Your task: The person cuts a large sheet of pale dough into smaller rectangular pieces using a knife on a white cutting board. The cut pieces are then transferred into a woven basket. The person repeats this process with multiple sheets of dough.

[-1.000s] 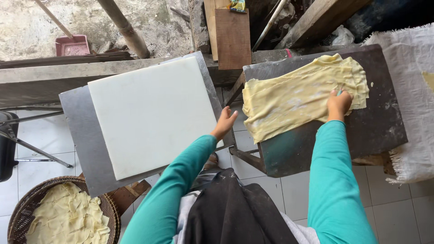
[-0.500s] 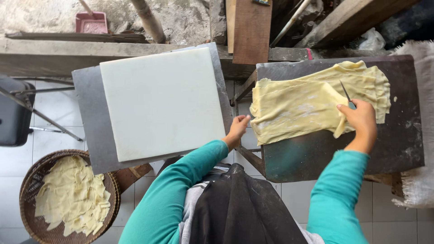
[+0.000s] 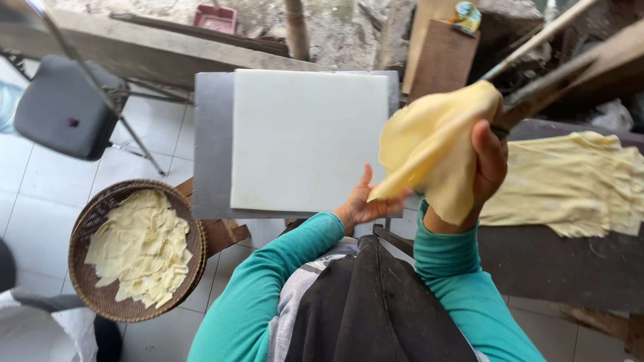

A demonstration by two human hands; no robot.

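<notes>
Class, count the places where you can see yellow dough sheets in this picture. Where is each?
3: one sheet lifted in both hands, right hand and left hand; a pile on the dark table; cut pieces in the woven basket. More may be hidden.

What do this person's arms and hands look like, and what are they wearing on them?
Both arms are covered by long, close-fitting teal sleeves of plain knit cloth that end at the wrists, with no pattern or markings. The left hand and right hand are bare: no gloves, and no rings, watch or bracelet that I can make out.
</notes>
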